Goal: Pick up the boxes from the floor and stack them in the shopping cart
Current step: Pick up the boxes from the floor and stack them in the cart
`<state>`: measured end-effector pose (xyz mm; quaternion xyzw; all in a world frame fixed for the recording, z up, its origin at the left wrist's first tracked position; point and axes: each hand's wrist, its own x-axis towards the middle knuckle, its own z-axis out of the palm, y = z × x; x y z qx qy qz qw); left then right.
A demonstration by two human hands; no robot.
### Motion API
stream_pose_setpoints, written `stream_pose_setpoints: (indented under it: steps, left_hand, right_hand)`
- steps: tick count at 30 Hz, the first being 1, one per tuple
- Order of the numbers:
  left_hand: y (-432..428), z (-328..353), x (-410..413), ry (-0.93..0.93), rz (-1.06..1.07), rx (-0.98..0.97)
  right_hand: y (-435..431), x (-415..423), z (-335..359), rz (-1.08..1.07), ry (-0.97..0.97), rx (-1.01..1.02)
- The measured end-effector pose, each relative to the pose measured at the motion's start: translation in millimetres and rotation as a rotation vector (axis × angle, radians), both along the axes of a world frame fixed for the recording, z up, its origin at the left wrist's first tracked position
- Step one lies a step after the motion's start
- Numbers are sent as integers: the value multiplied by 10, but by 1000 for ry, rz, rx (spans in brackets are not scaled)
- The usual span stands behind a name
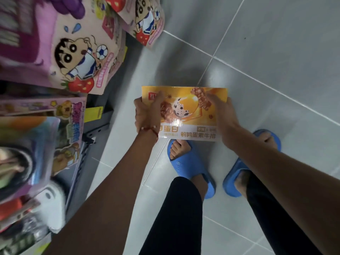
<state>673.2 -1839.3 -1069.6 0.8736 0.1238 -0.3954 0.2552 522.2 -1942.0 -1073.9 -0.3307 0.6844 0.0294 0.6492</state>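
**Task status.** You are at the pick-up stage with one box in hand. You hold the yellow box (185, 111) with both hands. It appears to be clear of the floor (276, 52), since its near edge covers the toes of your left blue slipper (191, 168). The shopping cart is not in view, so you cannot confirm how many boxes are already stacked in it. No other box shows on the visible tiles.

**Hand state.** Your left hand (147, 115) grips the left end of the box, thumb laid over the printed top face and the other fingers curled round the edge. Your right hand (222, 116) grips the right end the same way, thumb on top. The hands are well apart, one at each end, with the box between them.

**Box position.** The box lies roughly flat, printed face up, in front of you and above your feet, near the shelf of snack bags (77, 52) on your left.

**Remaining work, as judged.** Carry this box to the cart and set it on the stack, then check the floor for further boxes
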Motion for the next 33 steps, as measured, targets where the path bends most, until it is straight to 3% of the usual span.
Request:
stream_pose_setpoints:
  steps: [10, 20, 27, 33]
  left_hand:
    - [73, 1456, -597, 28, 335, -121]
    - [145, 2960, -995, 15, 498, -308]
    - [365, 4083, -1318, 116, 501, -477]
    - [610, 5022, -1746, -5, 517, -579]
  right_hand:
    - [-126, -531, 1788, -29, 78, -14]
    - [-109, -1007, 3438, -113, -78, -108]
    - [-183, -1229, 4394, 62, -238, -171]
    - [-184, -1369, 5180, 314, -371, -206]
